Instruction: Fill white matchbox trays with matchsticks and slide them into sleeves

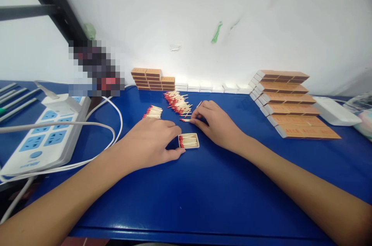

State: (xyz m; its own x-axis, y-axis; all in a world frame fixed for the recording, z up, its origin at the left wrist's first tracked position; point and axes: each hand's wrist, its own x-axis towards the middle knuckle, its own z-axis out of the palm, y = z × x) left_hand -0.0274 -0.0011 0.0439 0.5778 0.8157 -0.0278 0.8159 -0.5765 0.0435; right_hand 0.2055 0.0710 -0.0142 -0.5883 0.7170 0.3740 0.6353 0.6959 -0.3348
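A small matchbox tray (198, 141) holding red-tipped matches (188, 141) lies on the blue table. My left hand (151, 141) grips the tray's left end, thumb at the near side and fingers at the far side. Just beyond the tray, my right hand (216, 122) pinches a match (186, 120) by its pale end, its red head pointing left. Another match stick shows above the right fingers. A loose heap of matches (178, 102) lies beyond the hands. Behind my left hand is a smaller bundle of matches (153, 111), partly hidden by it.
Closed matchboxes (152, 79) are stacked against the wall, with white trays (200, 87) in a row beside them. More matchboxes (293, 98) form a stepped stack at right, near a white box (337, 111). A power strip (46, 133) with white cables (119, 116) lies at left.
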